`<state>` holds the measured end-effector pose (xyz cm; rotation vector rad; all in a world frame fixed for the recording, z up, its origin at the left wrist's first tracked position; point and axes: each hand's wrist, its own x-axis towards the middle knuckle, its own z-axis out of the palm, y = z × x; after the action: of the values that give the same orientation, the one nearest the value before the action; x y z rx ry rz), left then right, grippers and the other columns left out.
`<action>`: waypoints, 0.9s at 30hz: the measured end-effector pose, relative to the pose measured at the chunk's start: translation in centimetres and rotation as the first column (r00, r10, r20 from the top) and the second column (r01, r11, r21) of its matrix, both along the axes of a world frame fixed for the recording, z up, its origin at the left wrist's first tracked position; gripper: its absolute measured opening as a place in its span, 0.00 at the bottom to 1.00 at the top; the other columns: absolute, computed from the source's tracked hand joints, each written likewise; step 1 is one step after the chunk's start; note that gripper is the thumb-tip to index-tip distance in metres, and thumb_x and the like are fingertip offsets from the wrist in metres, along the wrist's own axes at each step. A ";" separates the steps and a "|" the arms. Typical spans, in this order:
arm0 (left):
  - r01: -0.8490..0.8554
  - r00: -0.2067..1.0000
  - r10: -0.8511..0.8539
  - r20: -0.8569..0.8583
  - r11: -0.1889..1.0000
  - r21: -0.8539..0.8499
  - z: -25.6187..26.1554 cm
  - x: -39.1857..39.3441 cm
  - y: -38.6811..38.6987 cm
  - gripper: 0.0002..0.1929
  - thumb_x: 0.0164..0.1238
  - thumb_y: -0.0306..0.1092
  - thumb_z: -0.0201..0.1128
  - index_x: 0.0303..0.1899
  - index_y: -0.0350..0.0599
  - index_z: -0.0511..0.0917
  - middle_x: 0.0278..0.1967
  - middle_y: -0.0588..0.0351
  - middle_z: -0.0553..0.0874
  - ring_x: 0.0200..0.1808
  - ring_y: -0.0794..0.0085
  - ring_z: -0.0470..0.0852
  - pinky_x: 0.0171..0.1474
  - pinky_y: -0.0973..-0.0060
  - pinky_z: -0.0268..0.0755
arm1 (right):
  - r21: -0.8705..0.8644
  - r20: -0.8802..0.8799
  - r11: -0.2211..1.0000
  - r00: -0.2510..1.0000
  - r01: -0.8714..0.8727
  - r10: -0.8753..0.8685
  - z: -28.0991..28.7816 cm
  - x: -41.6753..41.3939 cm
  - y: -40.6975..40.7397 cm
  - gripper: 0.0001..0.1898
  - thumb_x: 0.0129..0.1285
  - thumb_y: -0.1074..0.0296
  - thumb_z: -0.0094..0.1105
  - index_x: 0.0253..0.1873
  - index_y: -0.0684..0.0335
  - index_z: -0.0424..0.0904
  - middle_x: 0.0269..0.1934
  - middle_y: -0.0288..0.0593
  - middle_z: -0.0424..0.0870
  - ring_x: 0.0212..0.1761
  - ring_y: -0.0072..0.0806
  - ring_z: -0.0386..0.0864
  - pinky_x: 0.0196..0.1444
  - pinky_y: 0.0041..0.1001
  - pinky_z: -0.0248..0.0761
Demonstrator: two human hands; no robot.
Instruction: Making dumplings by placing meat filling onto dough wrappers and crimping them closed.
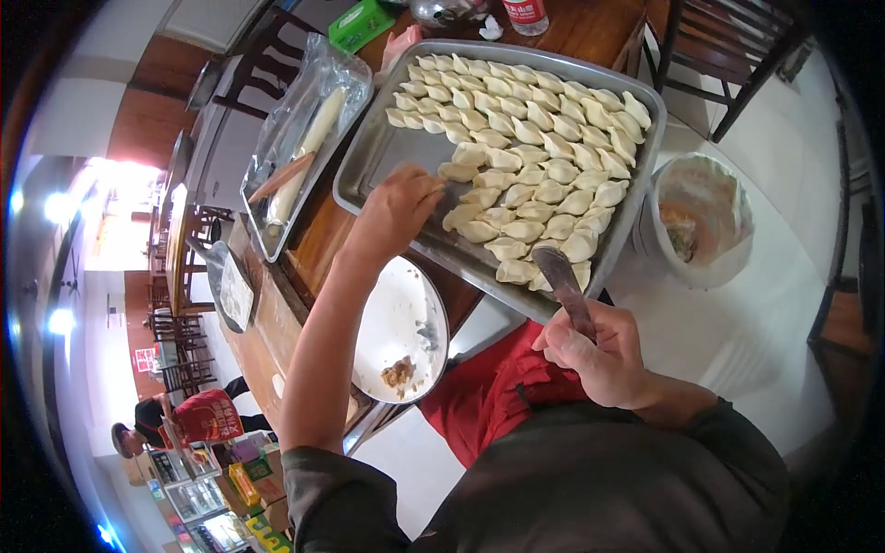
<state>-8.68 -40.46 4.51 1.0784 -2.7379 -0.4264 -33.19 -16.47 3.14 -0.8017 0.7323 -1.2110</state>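
Observation:
My left hand [401,204] reaches over the near left part of a metal tray [397,152], fingers curled and close to the end of a dumpling [459,172]. Whether anything is between those fingertips is hidden. Rows of uncooked dumplings [529,131] lie across the tray. In my right hand [601,349] is the handle of a flat, dark spatula [559,276], its blade above the tray's near edge. Below the tray, between my forearms, stands a white bowl [377,325] with a little filling [398,373] in it.
Left of the dumplings, a smaller tray [266,242] holds plastic film, a dough roll [318,131] and a wooden rolling pin [282,177]. A scoop [231,287] lies on the board [269,345]. A lined bin [733,228] stands right, chairs beyond. Another person [200,418] is far left.

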 end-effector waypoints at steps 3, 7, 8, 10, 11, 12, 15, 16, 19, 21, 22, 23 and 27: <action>0.041 0.993 -0.038 0.112 0.999 -0.030 0.1 -0.2 -0.3 0.13 0.75 0.33 0.63 0.53 0.38 0.83 0.41 0.38 0.86 0.47 0.45 0.86 0.52 0.55 0.78 | 0.003 0.029 1.000 1.000 0.000 0.000 -0.1 0.3 0.0 0.13 0.78 0.62 0.61 0.47 0.69 0.82 0.35 0.33 0.83 0.34 0.12 0.74 0.38 0.18 0.69; 0.017 0.924 -0.012 0.382 1.000 -0.009 1.4 -1.8 0.1 0.18 0.76 0.40 0.62 0.60 0.44 0.80 0.41 0.40 0.88 0.46 0.44 0.87 0.49 0.52 0.80 | 0.030 -0.026 0.999 1.000 0.013 -0.013 -0.3 1.0 0.3 0.12 0.78 0.64 0.60 0.46 0.69 0.82 0.34 0.32 0.83 0.33 0.11 0.74 0.36 0.18 0.68; -0.004 0.926 0.008 0.376 1.000 -0.010 1.1 -1.8 0.1 0.18 0.76 0.40 0.62 0.60 0.44 0.80 0.41 0.40 0.88 0.46 0.44 0.87 0.49 0.52 0.80 | 0.034 -0.040 0.998 0.998 0.047 -0.046 -0.3 1.3 0.3 0.11 0.78 0.65 0.59 0.46 0.69 0.82 0.33 0.31 0.83 0.32 0.11 0.73 0.35 0.18 0.68; 0.070 0.929 -0.027 0.369 0.992 -0.104 0.8 -0.9 -0.2 0.11 0.74 0.40 0.63 0.50 0.47 0.80 0.36 0.43 0.88 0.41 0.45 0.88 0.45 0.53 0.81 | 0.065 -0.042 0.998 0.999 0.003 0.000 -0.7 1.5 0.5 0.11 0.78 0.66 0.59 0.45 0.69 0.83 0.33 0.31 0.83 0.32 0.11 0.74 0.35 0.18 0.68; 0.121 0.933 -0.058 0.355 0.980 -0.160 0.3 -0.3 -0.8 0.12 0.74 0.41 0.62 0.53 0.48 0.80 0.37 0.44 0.89 0.42 0.46 0.89 0.45 0.53 0.81 | 0.099 -0.033 0.995 0.999 -0.022 0.025 -0.9 1.7 0.6 0.10 0.77 0.67 0.58 0.45 0.69 0.83 0.32 0.31 0.83 0.31 0.12 0.74 0.34 0.18 0.68; 0.163 0.934 -0.080 0.349 0.963 -0.214 -0.3 0.9 -1.5 0.14 0.75 0.42 0.61 0.55 0.49 0.81 0.37 0.44 0.89 0.43 0.47 0.89 0.46 0.53 0.82 | 0.179 -0.027 0.984 1.000 0.011 -0.007 -0.3 2.3 0.8 0.08 0.75 0.69 0.59 0.44 0.68 0.83 0.31 0.31 0.82 0.30 0.13 0.74 0.33 0.19 0.67; 0.127 0.965 -0.057 0.257 0.955 -0.266 3.8 1.5 -1.3 0.18 0.76 0.42 0.61 0.63 0.52 0.81 0.43 0.45 0.89 0.48 0.50 0.89 0.53 0.55 0.81 | 0.078 -0.110 0.989 0.987 0.129 -0.120 -0.3 2.4 1.5 0.09 0.75 0.68 0.59 0.43 0.69 0.82 0.25 0.30 0.77 0.23 0.12 0.67 0.27 0.21 0.60; 0.056 0.962 0.025 0.274 0.957 -0.283 5.3 2.7 -1.2 0.17 0.77 0.40 0.61 0.61 0.52 0.83 0.44 0.47 0.89 0.50 0.52 0.89 0.54 0.57 0.82 | 0.034 -0.003 0.993 0.994 0.112 -0.112 -0.6 2.7 1.5 0.10 0.76 0.67 0.58 0.42 0.70 0.81 0.23 0.30 0.73 0.21 0.13 0.63 0.25 0.22 0.57; -0.047 0.978 0.113 0.172 0.936 -0.348 8.5 10.0 0.5 0.16 0.76 0.45 0.63 0.54 0.46 0.83 0.48 0.50 0.90 0.45 0.56 0.90 0.54 0.58 0.82 | -0.062 0.112 0.997 0.993 0.045 -0.038 -0.7 3.6 1.3 0.13 0.79 0.67 0.55 0.41 0.72 0.78 0.20 0.28 0.65 0.18 0.14 0.56 0.23 0.24 0.50; 0.030 0.850 0.199 0.487 0.905 -0.423 10.5 14.6 3.0 0.10 0.77 0.37 0.61 0.46 0.43 0.85 0.40 0.51 0.89 0.44 0.57 0.89 0.49 0.58 0.84 | -0.089 0.096 0.996 0.995 0.004 0.004 -1.2 4.1 1.5 0.13 0.79 0.66 0.56 0.41 0.72 0.78 0.19 0.29 0.65 0.18 0.15 0.56 0.23 0.24 0.51; 0.200 0.734 0.200 0.649 0.850 -0.487 10.3 18.6 4.4 0.10 0.77 0.38 0.61 0.42 0.42 0.84 0.39 0.52 0.89 0.42 0.57 0.89 0.47 0.58 0.84 | -0.074 0.095 0.997 0.995 -0.019 0.026 -1.2 4.6 1.8 0.14 0.79 0.65 0.56 0.42 0.71 0.78 0.20 0.29 0.66 0.18 0.14 0.56 0.23 0.24 0.52; 0.371 0.578 0.230 0.783 0.781 -0.503 9.7 23.3 6.3 0.11 0.76 0.38 0.62 0.39 0.41 0.83 0.37 0.53 0.89 0.40 0.58 0.89 0.45 0.58 0.84 | -0.093 0.102 0.995 0.993 -0.047 0.056 -0.8 5.0 2.2 0.14 0.79 0.65 0.56 0.42 0.71 0.78 0.20 0.29 0.66 0.18 0.14 0.56 0.23 0.24 0.52; -0.729 0.646 0.680 0.347 0.685 0.015 5.7 32.8 15.0 0.08 0.71 0.37 0.64 0.37 0.43 0.83 0.33 0.53 0.88 0.35 0.56 0.87 0.40 0.61 0.80 | -0.048 0.012 0.996 0.997 -0.080 0.080 -0.6 6.3 3.5 0.13 0.78 0.65 0.57 0.41 0.71 0.78 0.20 0.30 0.68 0.19 0.14 0.58 0.24 0.24 0.54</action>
<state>24.14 -25.50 10.22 2.3028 -2.2304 -0.3531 -26.85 -13.00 2.59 -0.8527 0.6561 -1.1642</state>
